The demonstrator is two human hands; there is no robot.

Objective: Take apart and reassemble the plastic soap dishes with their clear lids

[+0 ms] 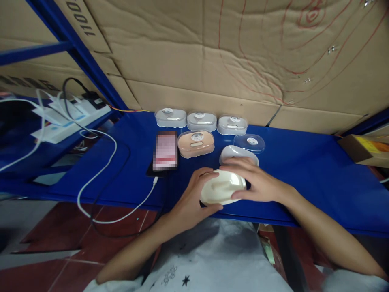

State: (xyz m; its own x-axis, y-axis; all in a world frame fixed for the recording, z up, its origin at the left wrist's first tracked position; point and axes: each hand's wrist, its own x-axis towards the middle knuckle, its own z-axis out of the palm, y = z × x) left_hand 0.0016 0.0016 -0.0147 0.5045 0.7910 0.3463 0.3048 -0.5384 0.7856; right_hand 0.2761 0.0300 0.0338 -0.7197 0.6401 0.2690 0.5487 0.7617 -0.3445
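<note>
A cream-coloured oval dish (223,187) is held between my two hands above the front edge of the blue table (285,162). My left hand (194,198) grips its left end, thumb below and fingers over the top. On the right end, the fingers and thumb of my right hand (255,178) close round the rim. Just behind my right hand lies a white oval dish (235,152), partly hidden by the fingers. A clear lid with a round label (249,142) rests behind that dish. To the left sits a peach-coloured lidded case (196,145).
Three grey-white lidded cases (201,121) line the back against cardboard (170,61). A phone (165,151) with a white cable (112,150) lies left. Further left is a power strip (69,121). A cardboard box (364,150) stands at the right edge.
</note>
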